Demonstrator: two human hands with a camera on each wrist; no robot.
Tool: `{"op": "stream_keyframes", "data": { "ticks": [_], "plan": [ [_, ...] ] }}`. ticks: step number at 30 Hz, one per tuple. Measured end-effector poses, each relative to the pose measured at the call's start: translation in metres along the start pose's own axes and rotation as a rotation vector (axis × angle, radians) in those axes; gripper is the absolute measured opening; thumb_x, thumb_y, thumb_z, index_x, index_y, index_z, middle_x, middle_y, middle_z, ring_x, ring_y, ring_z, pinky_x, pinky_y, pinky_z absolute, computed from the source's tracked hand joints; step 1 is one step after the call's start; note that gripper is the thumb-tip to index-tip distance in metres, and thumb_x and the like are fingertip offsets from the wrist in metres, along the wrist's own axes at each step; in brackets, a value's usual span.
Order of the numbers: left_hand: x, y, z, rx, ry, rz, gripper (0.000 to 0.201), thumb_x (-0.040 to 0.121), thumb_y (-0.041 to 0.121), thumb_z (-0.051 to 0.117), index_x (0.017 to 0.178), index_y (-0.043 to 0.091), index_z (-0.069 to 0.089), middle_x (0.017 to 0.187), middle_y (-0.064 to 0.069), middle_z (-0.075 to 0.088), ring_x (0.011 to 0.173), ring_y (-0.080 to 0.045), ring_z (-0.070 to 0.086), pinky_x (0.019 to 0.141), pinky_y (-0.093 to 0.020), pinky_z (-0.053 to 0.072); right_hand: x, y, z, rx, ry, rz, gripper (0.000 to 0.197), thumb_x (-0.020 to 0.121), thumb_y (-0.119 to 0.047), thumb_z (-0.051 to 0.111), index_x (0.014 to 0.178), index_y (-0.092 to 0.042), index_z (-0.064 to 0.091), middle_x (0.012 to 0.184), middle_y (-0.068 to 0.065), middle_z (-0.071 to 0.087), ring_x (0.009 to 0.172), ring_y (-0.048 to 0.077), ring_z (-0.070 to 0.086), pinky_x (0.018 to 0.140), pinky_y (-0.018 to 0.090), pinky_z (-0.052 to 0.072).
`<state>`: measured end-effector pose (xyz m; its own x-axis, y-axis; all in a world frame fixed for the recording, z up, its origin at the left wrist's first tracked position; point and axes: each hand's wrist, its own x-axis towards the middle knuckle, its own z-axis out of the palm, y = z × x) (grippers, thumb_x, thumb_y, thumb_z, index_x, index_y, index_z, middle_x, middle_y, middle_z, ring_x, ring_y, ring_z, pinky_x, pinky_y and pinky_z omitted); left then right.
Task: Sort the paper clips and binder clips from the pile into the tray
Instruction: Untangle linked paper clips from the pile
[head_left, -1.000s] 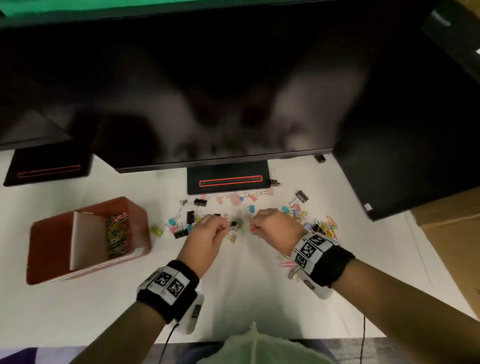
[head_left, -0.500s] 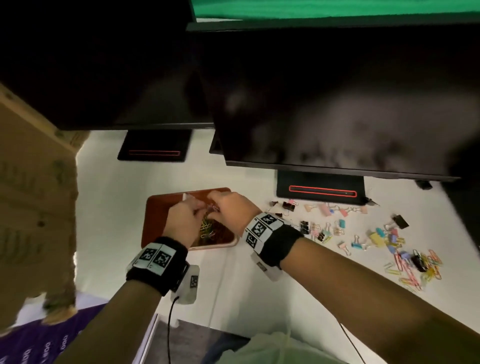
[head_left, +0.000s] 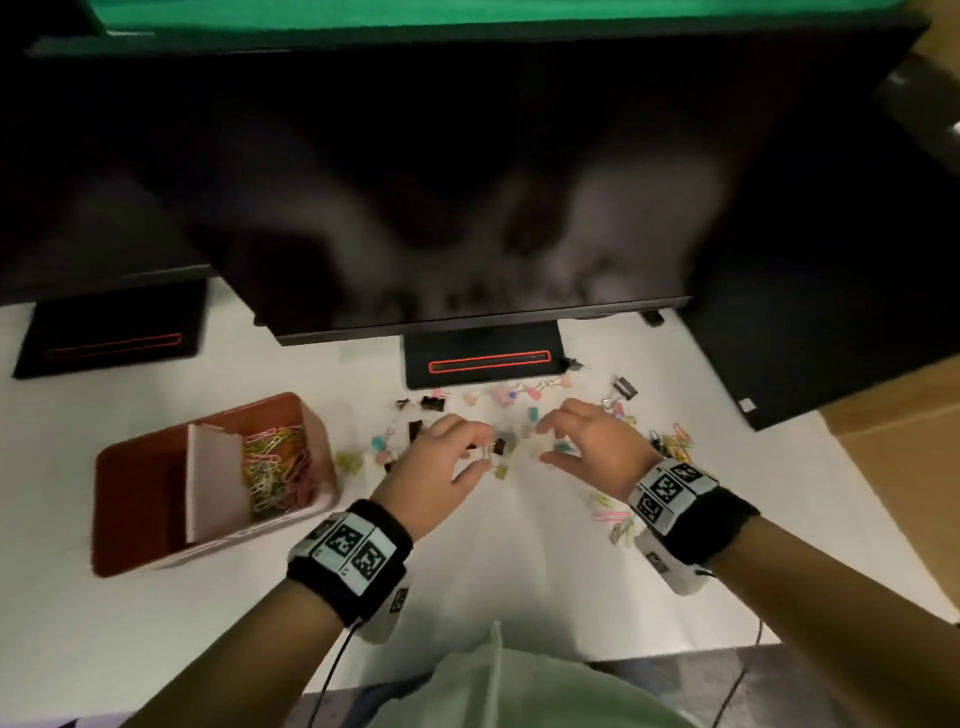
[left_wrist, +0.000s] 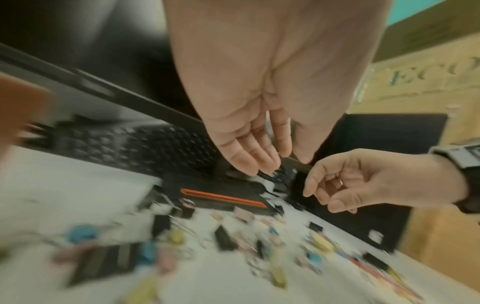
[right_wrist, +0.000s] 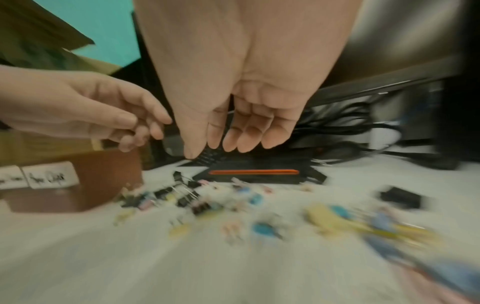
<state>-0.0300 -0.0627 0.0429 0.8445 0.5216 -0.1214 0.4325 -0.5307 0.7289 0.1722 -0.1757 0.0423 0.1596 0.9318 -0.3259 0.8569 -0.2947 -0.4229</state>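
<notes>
A red-brown tray (head_left: 130, 499) with a white divider stands at the left; its right compartment holds coloured paper clips (head_left: 275, 473). The pile of binder clips and paper clips (head_left: 511, 402) is scattered on the white table in front of the monitor stand. My left hand (head_left: 475, 452) and right hand (head_left: 548, 441) hover side by side just over the pile, fingers loosely curled, nothing in them. The wrist views show both sets of fingers (left_wrist: 259, 160) (right_wrist: 228, 139) hanging empty above the blurred clips (right_wrist: 207, 201). More paper clips (head_left: 615, 519) lie by my right wrist.
A large dark monitor (head_left: 467, 182) overhangs the back of the table, with black stands (head_left: 483, 358) (head_left: 109, 343) below it. A cardboard box (head_left: 904, 467) sits at the right. The tray's front wall carries handwritten labels (right_wrist: 49, 176). The table edge is near my body.
Half a second ago both hands were over the tray's paper clip compartment. They have swung back right to the pile, now empty.
</notes>
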Motion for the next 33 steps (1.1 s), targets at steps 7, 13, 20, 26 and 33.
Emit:
{"op": "stream_keyframes", "data": {
  "ticks": [7,13,20,26,33],
  "plan": [
    [0.035,0.043,0.109,0.177,-0.345,0.016,0.060,0.077,0.044,0.067,0.130,0.031,0.041,0.125,0.005,0.041,0.117,-0.015,0.042,0.101,-0.034,0.040,-0.076,0.106,0.002,0.031,-0.230,0.171,0.051,0.084,-0.028,0.068,0.130,-0.025,0.047,0.132,0.000,0.053,0.095,0.011,0.057,0.086,0.022,0.045],
    [0.043,0.064,0.164,0.326,-0.320,-0.112,0.093,0.055,0.067,0.070,0.132,0.029,0.034,0.125,0.003,0.035,0.112,-0.018,0.040,0.098,-0.034,0.041,-0.078,0.141,0.021,0.076,-0.230,0.116,0.075,0.082,-0.034,0.068,0.145,-0.026,0.028,0.148,0.003,0.037,0.127,0.024,0.046,0.104,0.034,0.042],
    [0.050,0.063,0.180,0.172,-0.202,-0.173,0.059,0.072,0.034,0.075,0.122,0.016,0.051,0.121,-0.003,0.043,0.111,-0.020,0.044,0.098,-0.028,0.039,-0.062,0.160,0.028,0.091,-0.121,0.047,0.082,0.075,-0.035,0.075,0.144,-0.020,0.034,0.136,0.005,0.038,0.128,0.021,0.038,0.111,0.031,0.033],
    [0.053,0.058,0.175,0.044,-0.065,-0.182,0.025,0.077,0.013,0.071,0.101,0.008,0.066,0.098,-0.008,0.060,0.092,-0.024,0.058,0.086,-0.029,0.046,-0.052,0.153,0.038,0.176,-0.075,-0.018,0.057,0.081,-0.017,0.071,0.134,-0.014,0.050,0.133,0.007,0.046,0.124,0.023,0.043,0.108,0.030,0.036],
    [0.068,0.060,0.167,0.087,-0.118,-0.264,0.015,0.083,0.013,0.065,0.097,0.007,0.066,0.097,-0.011,0.061,0.091,-0.023,0.056,0.077,-0.019,0.036,-0.033,0.141,0.035,0.186,-0.072,0.002,0.029,0.090,-0.007,0.054,0.117,-0.009,0.062,0.117,0.014,0.061,0.112,0.028,0.054,0.095,0.031,0.043]
  ]
}}
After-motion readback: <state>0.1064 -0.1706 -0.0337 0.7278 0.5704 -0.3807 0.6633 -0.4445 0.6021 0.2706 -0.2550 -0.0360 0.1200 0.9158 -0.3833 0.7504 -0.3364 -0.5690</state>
